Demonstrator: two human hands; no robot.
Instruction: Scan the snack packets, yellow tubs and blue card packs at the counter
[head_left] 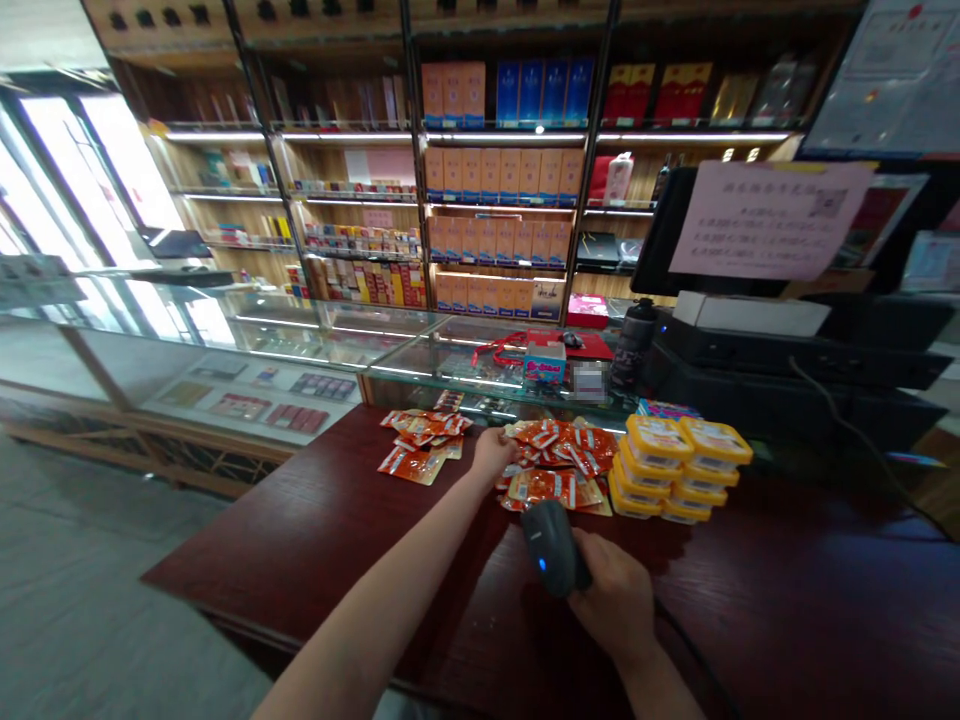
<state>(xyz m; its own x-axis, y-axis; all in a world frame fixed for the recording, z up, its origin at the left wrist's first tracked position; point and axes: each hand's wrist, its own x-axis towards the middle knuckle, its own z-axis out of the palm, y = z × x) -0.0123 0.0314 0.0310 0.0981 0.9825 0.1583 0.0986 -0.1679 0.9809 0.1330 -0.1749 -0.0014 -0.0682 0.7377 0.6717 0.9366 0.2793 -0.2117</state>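
Head view: right hand [616, 592] wraps fingers round scanner [551, 550], likely for steady aim; left hand [493, 455] at orange packets [546, 488] on tabletop [337, 540], cannot tell if gripping; yellow tubs [646, 468] stacked beside, presumably saving space.

From my remote seat I watch two bare arms reach in from the lower edge. My left arm [390, 580] stretches long and slantwise ahead, skin uncovered well below the elbow; the left hand [491, 455] lies farthest out, its fingers pointing inward and partly hidden, so I can't judge how tightly they close. My right hand [615, 590] sits lower and nearer me, fingers curled in a grip, with the right forearm [667, 690] mostly cut off
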